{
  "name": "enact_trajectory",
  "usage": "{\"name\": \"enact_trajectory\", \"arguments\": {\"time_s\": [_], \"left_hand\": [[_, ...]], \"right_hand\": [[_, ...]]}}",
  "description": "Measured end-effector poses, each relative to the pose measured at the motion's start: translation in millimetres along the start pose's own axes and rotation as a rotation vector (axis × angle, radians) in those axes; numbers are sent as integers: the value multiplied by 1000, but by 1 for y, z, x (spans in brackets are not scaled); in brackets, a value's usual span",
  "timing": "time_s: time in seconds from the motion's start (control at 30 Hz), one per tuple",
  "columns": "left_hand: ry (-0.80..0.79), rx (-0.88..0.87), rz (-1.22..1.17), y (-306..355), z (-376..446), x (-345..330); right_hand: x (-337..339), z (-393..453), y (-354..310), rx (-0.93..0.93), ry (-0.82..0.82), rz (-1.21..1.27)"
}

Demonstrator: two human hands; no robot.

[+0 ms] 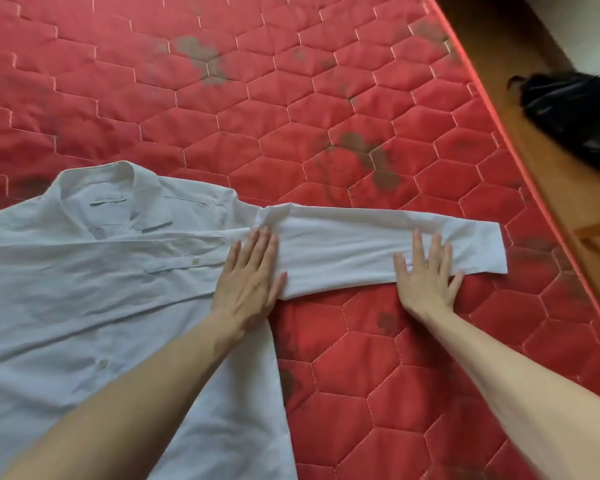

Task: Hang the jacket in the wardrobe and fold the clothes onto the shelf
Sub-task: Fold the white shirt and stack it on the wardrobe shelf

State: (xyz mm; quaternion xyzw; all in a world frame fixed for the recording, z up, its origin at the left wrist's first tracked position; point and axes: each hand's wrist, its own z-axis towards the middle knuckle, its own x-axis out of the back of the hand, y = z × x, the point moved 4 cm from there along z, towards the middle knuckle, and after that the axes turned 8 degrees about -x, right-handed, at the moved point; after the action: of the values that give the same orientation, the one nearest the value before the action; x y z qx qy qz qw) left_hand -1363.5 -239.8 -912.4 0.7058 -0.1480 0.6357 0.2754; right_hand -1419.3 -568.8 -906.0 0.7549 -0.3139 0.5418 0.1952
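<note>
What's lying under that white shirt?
The white shirt lies flat on a red quilted mattress, with both hands, the left hand and right hand, pressing its sleeve. Whatever the cloth covers cannot be seen.

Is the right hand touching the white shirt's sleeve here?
Touching. The head view shows the right hand lying flat with its straight fingers on the sleeve of the white shirt, near the cuff.

Both forearms are bare, with no sleeves, rings or watch visible.
</note>
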Motion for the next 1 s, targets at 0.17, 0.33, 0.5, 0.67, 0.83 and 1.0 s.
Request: {"name": "enact_trajectory", "arguments": {"time_s": [0.17, 0.33, 0.5, 0.67, 0.83, 1.0], "left_hand": [[-7, 17, 47, -1, 8, -11], [29, -9, 69, -1, 10, -10], [-138, 4, 45, -1, 13, -6], [-285, -12, -119, -12, 17, 19], [90, -33, -494, -13, -26, 57], [265, 770, -1476, -62, -65, 98]], "right_hand": [[21, 36, 54, -144, 106, 166], [45, 53, 88, -351, 326, 506], [78, 53, 73, -218, 356, 752], [99, 7, -9, -109, 451, 880], [79, -89, -156, 90, 347, 965], [45, -192, -288, 337, 249, 800]]}}
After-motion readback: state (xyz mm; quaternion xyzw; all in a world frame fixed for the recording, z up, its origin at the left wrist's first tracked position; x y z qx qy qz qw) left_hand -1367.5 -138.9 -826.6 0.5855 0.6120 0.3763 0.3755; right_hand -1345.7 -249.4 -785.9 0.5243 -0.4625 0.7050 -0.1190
